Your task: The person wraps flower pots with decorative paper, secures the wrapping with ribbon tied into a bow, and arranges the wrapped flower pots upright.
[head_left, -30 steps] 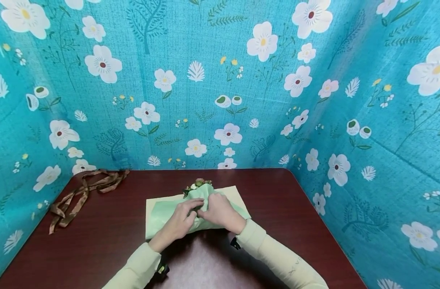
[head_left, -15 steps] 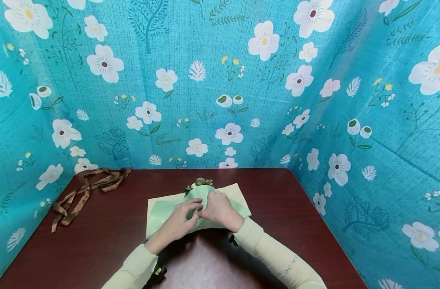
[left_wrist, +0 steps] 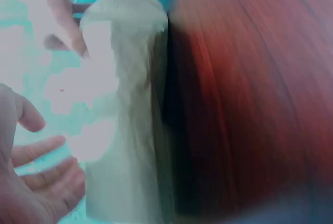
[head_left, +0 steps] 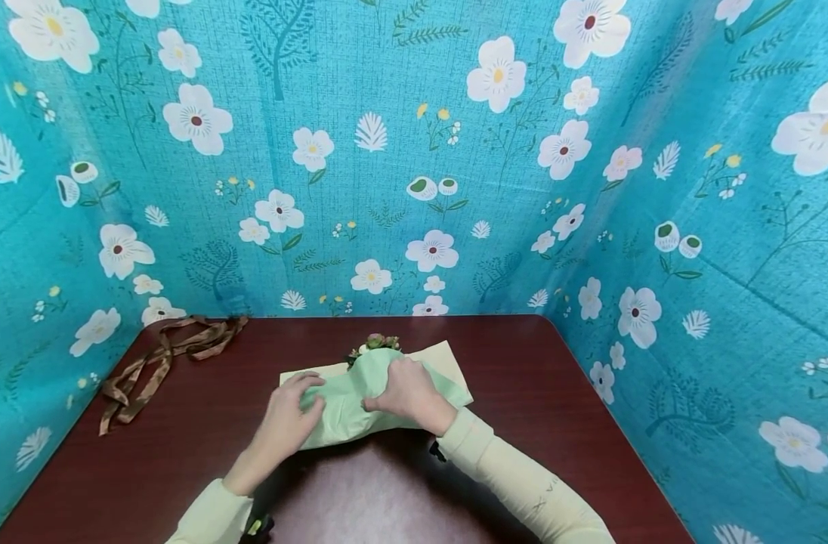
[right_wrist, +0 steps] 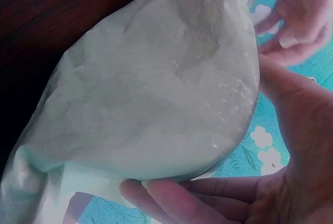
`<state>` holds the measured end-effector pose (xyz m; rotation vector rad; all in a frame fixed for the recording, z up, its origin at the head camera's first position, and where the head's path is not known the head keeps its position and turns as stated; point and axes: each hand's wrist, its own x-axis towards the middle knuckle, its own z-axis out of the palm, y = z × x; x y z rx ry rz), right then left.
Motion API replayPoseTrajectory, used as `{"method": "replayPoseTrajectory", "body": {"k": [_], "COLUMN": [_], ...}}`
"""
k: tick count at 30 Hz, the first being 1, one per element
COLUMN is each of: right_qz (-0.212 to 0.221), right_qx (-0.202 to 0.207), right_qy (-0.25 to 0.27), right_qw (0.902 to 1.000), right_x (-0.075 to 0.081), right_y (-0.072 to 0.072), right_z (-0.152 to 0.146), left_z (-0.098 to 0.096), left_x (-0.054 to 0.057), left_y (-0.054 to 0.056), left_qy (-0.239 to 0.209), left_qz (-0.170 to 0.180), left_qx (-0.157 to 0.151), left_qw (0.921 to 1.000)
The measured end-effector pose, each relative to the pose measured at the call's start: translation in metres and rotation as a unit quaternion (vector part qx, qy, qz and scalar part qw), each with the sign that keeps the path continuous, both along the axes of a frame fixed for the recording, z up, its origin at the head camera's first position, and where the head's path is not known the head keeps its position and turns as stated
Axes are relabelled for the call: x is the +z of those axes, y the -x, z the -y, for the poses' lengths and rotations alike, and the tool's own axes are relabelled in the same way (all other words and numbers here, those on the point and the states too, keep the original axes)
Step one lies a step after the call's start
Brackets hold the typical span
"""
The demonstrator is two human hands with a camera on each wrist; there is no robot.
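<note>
The light-green wrapping paper (head_left: 342, 415) lies on the dark-red wood-grain table (head_left: 543, 431), its middle bunched up into a raised fold. The right hand (head_left: 410, 389) grips that fold, thumb on the paper's near side and fingers curled over it. The left hand (head_left: 288, 415) is at the paper's left end, thumb and fingers wide apart and gently bent, holding nothing; whether its fingertips touch the paper I cannot tell. Small flowers (head_left: 375, 342), reddish and white among green leaves, poke out past the paper's far edge. A cream sheet (head_left: 443, 357) lies under the paper, showing along its far side. Well to the paper's left sprawls a loosely looped brown ribbon (head_left: 162, 355); behind the paper hangs a blue flower-printed cloth (head_left: 380, 174).
</note>
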<state>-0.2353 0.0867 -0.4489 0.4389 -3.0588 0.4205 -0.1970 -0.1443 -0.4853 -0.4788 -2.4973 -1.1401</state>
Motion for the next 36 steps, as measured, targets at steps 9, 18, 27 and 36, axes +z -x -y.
{"method": "replayPoseTrajectory", "body": {"k": [9, 18, 27, 36], "right_qz": [0.015, 0.021, 0.027, 0.013], "right_qx": [0.0, 0.0, -0.003, -0.004], "right_qy": [0.007, 0.001, 0.003, -0.009], "right_qw": [0.9999, 0.9998, 0.9996, 0.9999], "right_x": [-0.001, 0.002, 0.005, 0.004], "right_y": [0.001, 0.001, -0.001, -0.002], "right_z": [0.0, 0.001, 0.002, 0.003], "left_z": [0.046, 0.058, 0.057, 0.061], "left_x": [0.002, -0.003, -0.012, -0.022], "left_y": [-0.008, -0.007, -0.004, -0.001], "left_qy": [-0.053, -0.227, -0.332, -0.321], "left_qz": [0.281, 0.441, 0.477, 0.482], "left_qx": [0.037, -0.021, -0.068, -0.085], "left_qw": [0.9574, 0.8681, 0.8108, 0.8111]}}
